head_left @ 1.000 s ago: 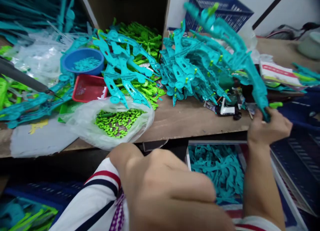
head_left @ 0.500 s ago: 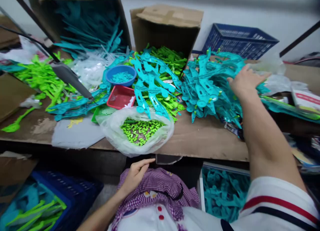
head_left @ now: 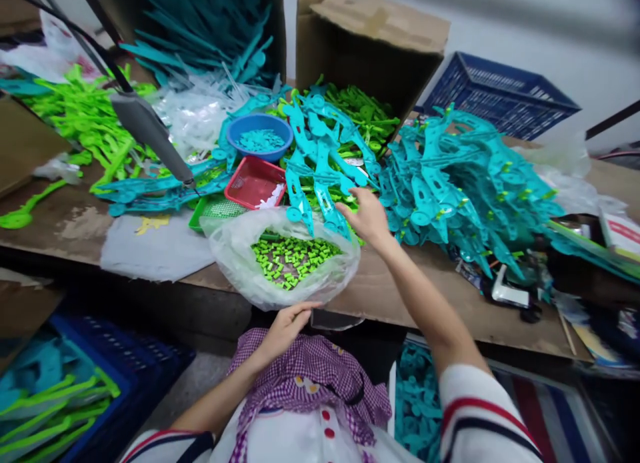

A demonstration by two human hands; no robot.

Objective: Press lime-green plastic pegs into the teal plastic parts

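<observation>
Containers first. The bag [head_left: 225, 249], centre of the frame, gaped open around lime bits [head_left: 320, 251]. Above it, the blue bowl [head_left: 260, 155] held teal chips [head_left: 260, 141]; the red tray [head_left: 253, 178] had white pieces [head_left: 273, 196] at its lower right corner. In the upper middle, the box [head_left: 385, 16] lay open toward me, green parts [head_left: 367, 113] spilling from its mouth. At lower left, the crate [head_left: 125, 359] carried teal and lime parts.

Right hand [head_left: 367, 216]: arm stretched from lower right toward the centre, thumb and fingers parted, at the right edge of the teal parts [head_left: 320, 153]; contact I could not tell. Left hand [head_left: 287, 326]: forearm rising from lower left, index finger pointing right, the others loosely curled just below the bag; I could not tell whether they pinched its edge.

The teal parts lay mid-frame over green ones, long axes slanting upper left to lower right, near ends directed at the bag. A larger teal heap [head_left: 455, 176] stood to their right.
</observation>
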